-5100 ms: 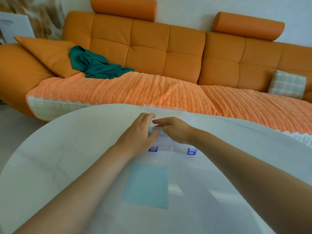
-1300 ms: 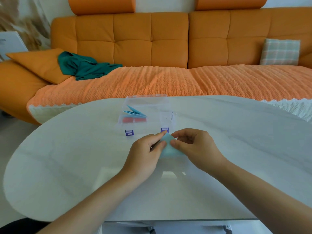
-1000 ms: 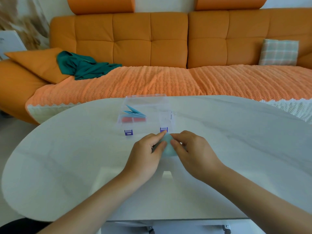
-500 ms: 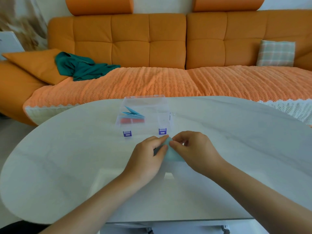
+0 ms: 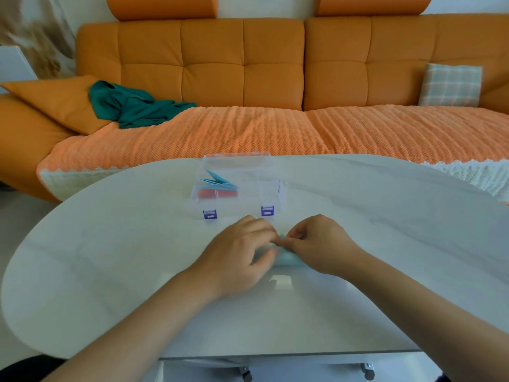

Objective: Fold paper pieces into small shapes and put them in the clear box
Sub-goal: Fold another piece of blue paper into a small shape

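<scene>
A light blue paper piece [image 5: 286,259] lies on the white table [image 5: 110,257], mostly hidden under my fingers. My left hand [image 5: 237,260] presses on its left part. My right hand [image 5: 319,244] pinches its top edge, fingertips touching those of the left. Just behind my hands stands the clear box [image 5: 264,169] with two purple latches, its lid up. Inside its left side lie folded blue paper shapes [image 5: 217,181] and a red one [image 5: 217,193].
An orange sofa [image 5: 248,64] with a ribbed orange cover runs behind the table. A green cloth [image 5: 132,106] and an orange pillow [image 5: 55,100] lie on its left, a checked cushion [image 5: 451,85] on its right. The table's near edge is close to my arms.
Five seconds ago both hands were at the box and a flat blue sheet lay near me. Since then the sheet has been folded small under my fingers, which now press it lower on the table.
</scene>
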Motion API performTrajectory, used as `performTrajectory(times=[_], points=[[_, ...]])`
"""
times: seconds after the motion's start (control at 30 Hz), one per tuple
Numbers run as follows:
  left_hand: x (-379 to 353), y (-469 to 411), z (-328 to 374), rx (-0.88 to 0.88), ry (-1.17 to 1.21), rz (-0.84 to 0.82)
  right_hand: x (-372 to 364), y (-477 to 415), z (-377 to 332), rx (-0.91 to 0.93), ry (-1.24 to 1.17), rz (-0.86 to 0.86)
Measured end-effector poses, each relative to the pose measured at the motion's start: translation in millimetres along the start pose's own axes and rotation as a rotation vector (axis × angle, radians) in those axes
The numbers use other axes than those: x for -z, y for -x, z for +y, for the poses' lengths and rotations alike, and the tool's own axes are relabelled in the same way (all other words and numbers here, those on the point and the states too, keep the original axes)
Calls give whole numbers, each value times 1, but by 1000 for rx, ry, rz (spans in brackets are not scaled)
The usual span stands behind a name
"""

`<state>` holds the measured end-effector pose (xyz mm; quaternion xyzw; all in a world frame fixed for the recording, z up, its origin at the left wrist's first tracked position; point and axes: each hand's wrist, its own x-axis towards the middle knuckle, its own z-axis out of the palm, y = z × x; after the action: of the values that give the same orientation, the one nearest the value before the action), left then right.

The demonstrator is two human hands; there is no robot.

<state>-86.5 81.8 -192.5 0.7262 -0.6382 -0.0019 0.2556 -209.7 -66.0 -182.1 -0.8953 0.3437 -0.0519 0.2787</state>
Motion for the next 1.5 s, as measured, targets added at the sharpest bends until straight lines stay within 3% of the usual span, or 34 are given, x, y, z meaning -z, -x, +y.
performTrajectory(times=[0.37,0.57,0.83,1.1,1.5], points=[[-3,2,0,-8,-18,-131,-3,5,-2,174,413,201],[-2,1,1,-29,-49,-127,0,7,2,367,463,184],[-1,13,10,-166,-240,-157,2,3,5,288,339,111],[-5,28,31,-174,-277,-173,3,4,6,271,323,102],[-17,40,40,16,-105,-111,-2,13,8,388,427,200]])
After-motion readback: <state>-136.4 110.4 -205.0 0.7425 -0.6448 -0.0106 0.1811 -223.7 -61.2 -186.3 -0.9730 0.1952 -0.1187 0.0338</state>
